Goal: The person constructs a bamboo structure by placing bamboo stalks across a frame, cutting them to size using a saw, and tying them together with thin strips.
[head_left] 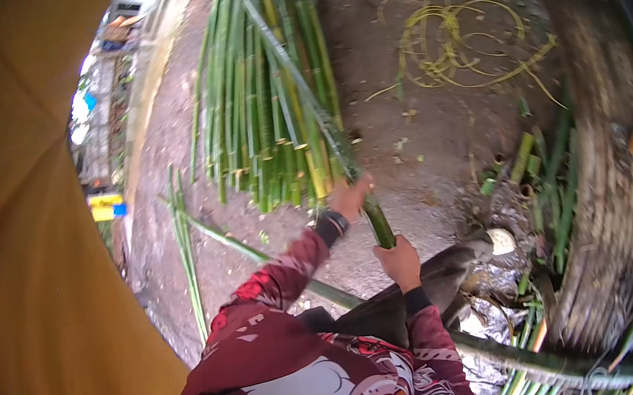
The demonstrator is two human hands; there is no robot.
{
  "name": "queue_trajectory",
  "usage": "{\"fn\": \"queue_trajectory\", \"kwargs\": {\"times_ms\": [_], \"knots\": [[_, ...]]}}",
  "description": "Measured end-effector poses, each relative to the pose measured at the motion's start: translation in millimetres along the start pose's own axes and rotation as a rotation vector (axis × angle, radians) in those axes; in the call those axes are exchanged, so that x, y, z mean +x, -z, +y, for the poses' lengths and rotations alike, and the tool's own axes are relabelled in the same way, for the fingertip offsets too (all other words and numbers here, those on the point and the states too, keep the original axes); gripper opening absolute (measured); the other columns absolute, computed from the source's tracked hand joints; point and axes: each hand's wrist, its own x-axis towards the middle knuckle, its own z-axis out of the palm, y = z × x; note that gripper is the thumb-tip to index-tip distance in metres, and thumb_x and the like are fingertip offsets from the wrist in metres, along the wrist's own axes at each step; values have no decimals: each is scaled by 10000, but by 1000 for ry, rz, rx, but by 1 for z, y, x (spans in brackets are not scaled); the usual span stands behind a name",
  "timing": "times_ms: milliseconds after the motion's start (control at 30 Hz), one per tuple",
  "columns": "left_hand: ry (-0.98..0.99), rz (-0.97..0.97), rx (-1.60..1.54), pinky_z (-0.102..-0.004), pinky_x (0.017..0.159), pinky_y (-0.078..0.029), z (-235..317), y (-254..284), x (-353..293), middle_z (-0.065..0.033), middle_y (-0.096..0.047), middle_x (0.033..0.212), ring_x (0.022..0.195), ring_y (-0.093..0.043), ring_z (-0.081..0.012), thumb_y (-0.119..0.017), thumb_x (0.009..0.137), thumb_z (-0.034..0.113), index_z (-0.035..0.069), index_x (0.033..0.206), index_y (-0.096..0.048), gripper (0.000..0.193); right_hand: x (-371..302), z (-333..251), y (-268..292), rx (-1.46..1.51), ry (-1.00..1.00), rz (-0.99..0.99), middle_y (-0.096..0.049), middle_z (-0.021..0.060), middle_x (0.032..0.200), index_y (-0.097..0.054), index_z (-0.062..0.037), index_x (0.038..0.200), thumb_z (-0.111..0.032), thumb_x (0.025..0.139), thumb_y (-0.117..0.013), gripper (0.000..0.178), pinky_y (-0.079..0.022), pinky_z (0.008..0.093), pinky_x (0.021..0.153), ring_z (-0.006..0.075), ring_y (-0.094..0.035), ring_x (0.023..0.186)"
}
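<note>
Our right hand [402, 264] grips the pole [378, 222]; our left hand [350, 198] touches it, closure unclear; loosening could drop it.

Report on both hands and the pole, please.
Right hand grips pole; left hand on it, farther up. Pole slants over stack. Cord apart, to the right.

The head view looks steeply down from the wearer's own head, past the maroon shirt [269, 358] close below at the lower middle, to the left hand [352, 198] and right hand [401, 261] just right of and below the frame's centre. It faces outward over the ground to a bundle of green poles [251, 116], farther off at the upper middle. The fisheye lens bends straight edges, with dark corners around the round field.
</note>
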Motion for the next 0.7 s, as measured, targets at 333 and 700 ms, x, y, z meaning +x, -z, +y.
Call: {"fn": "queue_trajectory", "kwargs": {"times_ms": [333,700], "knots": [[578,-177,-653,-391,769,-568,-45,-24,-76,-117,-698,955,875,-683,-216,-822,826,187,-57,1131,-582,459,17,20,-39,701,45,-316,-642,38,752,-660,8,1043,-242,911,-782,308,-507,308,646,152,-638,685],[419,271,534,-443,785,-592,-210,188,29,-273,-674,1165,1002,-713,-348,-712,904,238,-53,1370,-438,614,14,140,107,214,3,-156,-729,208,1144,-604,8,1316,-324,983,-700,480,-546,381,899,288,-713,1044]]}}
